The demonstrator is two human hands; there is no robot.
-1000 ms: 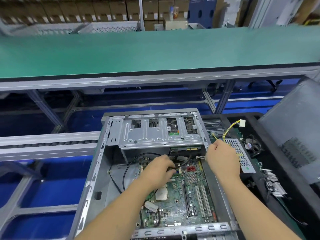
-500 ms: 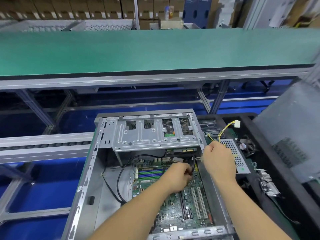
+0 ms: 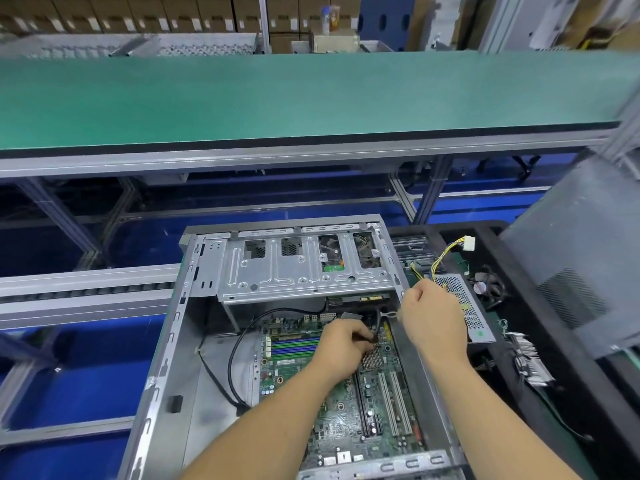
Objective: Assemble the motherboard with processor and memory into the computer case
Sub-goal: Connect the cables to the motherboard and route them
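Case: the open computer case (image 3: 180, 341) lies on its side, drive cage (image 3: 304, 268) at the far end.
Motherboard: the motherboard (image 3: 346, 410) sits flat inside the case.
Left hand: the left hand (image 3: 341, 344) is over the board, fingers curled round a black cable (image 3: 375, 323).
Right hand: the right hand (image 3: 433, 323) is at the case's right wall, fingers curled — pinching a thin wire (image 3: 389, 314).
Beside the case: a perforated metal unit (image 3: 464, 306) with yellow wires (image 3: 441, 258).

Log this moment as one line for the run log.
step: cable routing | left hand: pinches black cable above motherboard | right hand: curled at computer case right wall, contents unclear
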